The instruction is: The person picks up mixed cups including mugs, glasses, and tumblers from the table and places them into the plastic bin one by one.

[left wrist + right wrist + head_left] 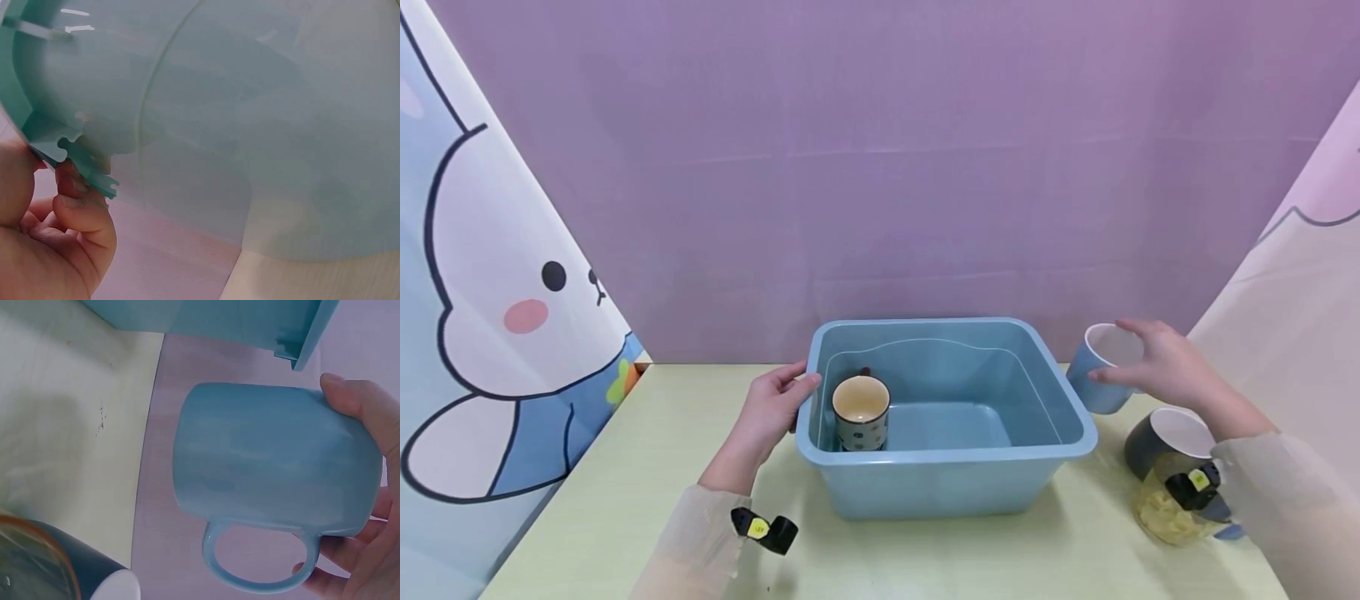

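Observation:
My left hand (772, 408) grips the left rim of a blue plastic basin (955, 487); in the left wrist view its fingers curl under the rim's edge. Inside the basin, at the left, stands a cream mug (861, 429) with spots and a dark rim. My right hand (1168, 371) holds a light blue mug (1093, 383) near its top, just right of the basin. The right wrist view shows this mug (269, 456) side-on, its handle (262, 586) pointing down in that picture, thumb and fingers around the rim end.
Right of the basin, a dark grey mug (1142, 446) with a white inside lies near a clear yellowish glass cup (1168, 508), partly covered by the right wrist. A bit of blue (1230, 532) shows behind the cup. A purple backdrop (925, 167) rises behind the table (700, 450).

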`<state>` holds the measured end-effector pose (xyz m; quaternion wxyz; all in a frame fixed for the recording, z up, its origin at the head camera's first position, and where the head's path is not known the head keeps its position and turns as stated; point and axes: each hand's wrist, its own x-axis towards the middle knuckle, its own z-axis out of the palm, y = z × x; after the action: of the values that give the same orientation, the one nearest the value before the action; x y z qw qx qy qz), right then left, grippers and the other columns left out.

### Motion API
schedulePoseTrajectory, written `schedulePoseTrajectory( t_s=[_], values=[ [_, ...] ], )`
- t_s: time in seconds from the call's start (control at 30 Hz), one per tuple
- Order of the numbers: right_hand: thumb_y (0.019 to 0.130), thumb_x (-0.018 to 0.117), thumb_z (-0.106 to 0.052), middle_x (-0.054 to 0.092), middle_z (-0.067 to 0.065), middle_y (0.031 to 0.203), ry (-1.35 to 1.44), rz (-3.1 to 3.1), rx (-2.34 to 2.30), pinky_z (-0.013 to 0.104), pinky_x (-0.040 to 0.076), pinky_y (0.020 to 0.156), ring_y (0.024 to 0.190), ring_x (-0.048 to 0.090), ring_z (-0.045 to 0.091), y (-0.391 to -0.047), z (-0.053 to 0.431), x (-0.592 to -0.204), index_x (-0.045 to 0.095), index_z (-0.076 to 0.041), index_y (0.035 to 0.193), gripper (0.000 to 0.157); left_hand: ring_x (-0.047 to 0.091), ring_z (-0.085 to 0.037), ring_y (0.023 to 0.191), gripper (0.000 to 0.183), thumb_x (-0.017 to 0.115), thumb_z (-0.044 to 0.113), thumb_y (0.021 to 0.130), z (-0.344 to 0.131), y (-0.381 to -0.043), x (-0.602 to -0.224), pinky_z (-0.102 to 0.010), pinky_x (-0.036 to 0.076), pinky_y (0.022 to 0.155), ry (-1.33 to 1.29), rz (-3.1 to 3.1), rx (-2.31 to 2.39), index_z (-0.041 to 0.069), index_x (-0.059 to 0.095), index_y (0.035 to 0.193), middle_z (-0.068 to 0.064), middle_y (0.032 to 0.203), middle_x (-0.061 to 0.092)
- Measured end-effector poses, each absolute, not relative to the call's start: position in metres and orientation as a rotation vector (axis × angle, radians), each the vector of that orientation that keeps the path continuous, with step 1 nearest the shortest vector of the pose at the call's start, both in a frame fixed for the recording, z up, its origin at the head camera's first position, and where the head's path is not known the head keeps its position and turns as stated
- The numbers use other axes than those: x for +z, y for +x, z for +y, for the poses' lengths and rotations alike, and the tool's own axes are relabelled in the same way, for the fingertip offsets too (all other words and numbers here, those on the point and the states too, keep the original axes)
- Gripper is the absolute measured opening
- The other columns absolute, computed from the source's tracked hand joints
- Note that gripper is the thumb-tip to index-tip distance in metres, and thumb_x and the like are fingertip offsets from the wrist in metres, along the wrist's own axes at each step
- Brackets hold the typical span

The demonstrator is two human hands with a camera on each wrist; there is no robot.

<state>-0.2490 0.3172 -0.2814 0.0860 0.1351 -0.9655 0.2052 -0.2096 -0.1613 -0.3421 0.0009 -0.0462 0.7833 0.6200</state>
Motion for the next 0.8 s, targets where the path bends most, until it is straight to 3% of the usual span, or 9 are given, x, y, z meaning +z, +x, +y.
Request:
schedulePoseTrajectory(
  t_s=[0.8],
  values=[
    [0.07,0.081,-0.04,0.042,0.037,0.132,0.456,-2.83,0.584,0.065,0.038,0.086,0.117,0.041,0.05,-0.24,0.309,-0.262,0.039,0.01,0.137,0.093,0.05,-0.014,0.058,0.046,0.056,0.029,0.095,-0.162,-0.211,-0.344,-0.023,0.044,0.052,-0.15,2.456,1.959,0.011,0.05,0.136,-0.003,0.081,0.058]
  ],
)
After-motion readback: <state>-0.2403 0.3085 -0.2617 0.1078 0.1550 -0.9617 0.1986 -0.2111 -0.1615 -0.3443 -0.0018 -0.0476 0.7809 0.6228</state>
